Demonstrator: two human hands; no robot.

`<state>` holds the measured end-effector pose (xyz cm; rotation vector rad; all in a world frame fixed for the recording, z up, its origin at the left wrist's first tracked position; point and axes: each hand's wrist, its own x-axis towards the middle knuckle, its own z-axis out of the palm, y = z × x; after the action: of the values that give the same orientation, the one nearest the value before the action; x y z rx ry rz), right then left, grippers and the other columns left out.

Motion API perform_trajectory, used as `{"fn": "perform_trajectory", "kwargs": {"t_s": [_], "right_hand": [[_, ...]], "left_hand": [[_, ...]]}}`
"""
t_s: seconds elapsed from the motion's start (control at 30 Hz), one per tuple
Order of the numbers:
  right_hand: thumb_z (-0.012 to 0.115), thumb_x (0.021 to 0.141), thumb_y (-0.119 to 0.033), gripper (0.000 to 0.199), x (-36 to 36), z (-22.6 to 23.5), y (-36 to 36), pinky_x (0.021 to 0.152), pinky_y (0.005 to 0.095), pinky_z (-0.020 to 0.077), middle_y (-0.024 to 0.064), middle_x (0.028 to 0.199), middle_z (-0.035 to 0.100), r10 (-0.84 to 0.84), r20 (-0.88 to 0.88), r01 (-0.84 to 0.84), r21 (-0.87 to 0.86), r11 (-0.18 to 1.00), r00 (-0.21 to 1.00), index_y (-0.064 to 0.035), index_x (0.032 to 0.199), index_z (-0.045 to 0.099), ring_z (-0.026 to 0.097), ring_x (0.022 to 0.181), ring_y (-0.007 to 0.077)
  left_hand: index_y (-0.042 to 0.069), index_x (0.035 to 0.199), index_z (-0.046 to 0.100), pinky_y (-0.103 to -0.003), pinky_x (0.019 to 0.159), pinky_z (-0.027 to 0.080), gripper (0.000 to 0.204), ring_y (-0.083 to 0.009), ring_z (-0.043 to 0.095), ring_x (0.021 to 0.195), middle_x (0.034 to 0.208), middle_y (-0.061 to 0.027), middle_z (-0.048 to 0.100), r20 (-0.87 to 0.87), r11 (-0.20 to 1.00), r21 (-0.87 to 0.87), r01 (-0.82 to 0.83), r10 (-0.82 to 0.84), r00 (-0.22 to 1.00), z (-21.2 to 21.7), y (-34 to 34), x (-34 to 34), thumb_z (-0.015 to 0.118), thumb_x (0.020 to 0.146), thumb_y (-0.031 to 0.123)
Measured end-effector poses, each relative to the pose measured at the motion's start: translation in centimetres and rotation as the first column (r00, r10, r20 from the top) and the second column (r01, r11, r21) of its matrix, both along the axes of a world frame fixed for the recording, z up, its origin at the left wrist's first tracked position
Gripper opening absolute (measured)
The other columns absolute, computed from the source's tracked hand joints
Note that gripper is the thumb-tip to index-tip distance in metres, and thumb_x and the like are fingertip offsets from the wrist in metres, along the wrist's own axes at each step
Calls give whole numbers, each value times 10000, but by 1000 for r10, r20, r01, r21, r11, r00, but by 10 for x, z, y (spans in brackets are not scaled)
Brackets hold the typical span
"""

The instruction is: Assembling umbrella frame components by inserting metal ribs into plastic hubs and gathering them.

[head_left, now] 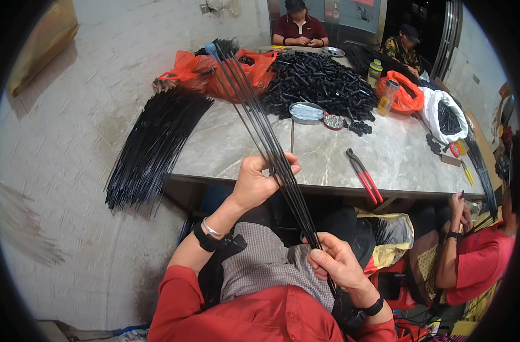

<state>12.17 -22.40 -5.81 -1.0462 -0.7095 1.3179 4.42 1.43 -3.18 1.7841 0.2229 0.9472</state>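
Note:
My left hand [259, 181] is closed around the middle of a bundle of long thin black rods [300, 206]. Lower down, my right hand [338, 261] grips the same bundle near its bottom end, over my lap. The rods slant up and left across the table, their tops fanned slightly apart near a light blue object [210, 49]; whether they touch it I cannot tell. Pliers with red handles [366, 181] lie by the table's front edge, right of my hands. Left of the bundle, a thick sheaf of similar black rods [160, 137] hangs over the table edge.
On the grey table [226, 149] stand a heap of black tubular parts [317, 80], orange bags [237, 74], a metal dish [306, 113], a small tin [333, 122], bottles [387, 97] and a white sack [447, 117]. Three people sit around it; one in red [479, 256] is close on my right.

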Motion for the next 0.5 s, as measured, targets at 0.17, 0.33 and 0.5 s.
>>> {"fn": "perform_trajectory", "kwargs": {"t_s": [0.17,0.33,0.5], "right_hand": [[464,1008,-160,267,1,3,2,483,207,389,29,725,513,5,-22,-5,23,1000,1000,26,1195,506,451,532,71],[429,1023,-202,301,5,-1,3,496,212,398,39,753,529,25,-22,-24,24,999,999,29,1200,507,468,554,80],[430,1024,-187,269,14,4,8,464,195,314,15,734,475,64,-171,-68,-21,997,983,28,1155,524,357,529,50]], "left_hand": [[-15,1166,610,-251,748,524,322,-92,641,845,901,-43,691,-73,960,-22,278,-279,957,7,-11,-9,679,859,48],[-18,1258,516,-280,820,525,371,-159,659,922,960,-89,687,-133,893,-111,436,-448,884,18,-16,-6,610,923,111],[-37,1177,548,-286,796,534,288,-162,666,884,937,-93,684,-61,857,-263,443,-473,879,9,-17,8,588,944,127]]}}
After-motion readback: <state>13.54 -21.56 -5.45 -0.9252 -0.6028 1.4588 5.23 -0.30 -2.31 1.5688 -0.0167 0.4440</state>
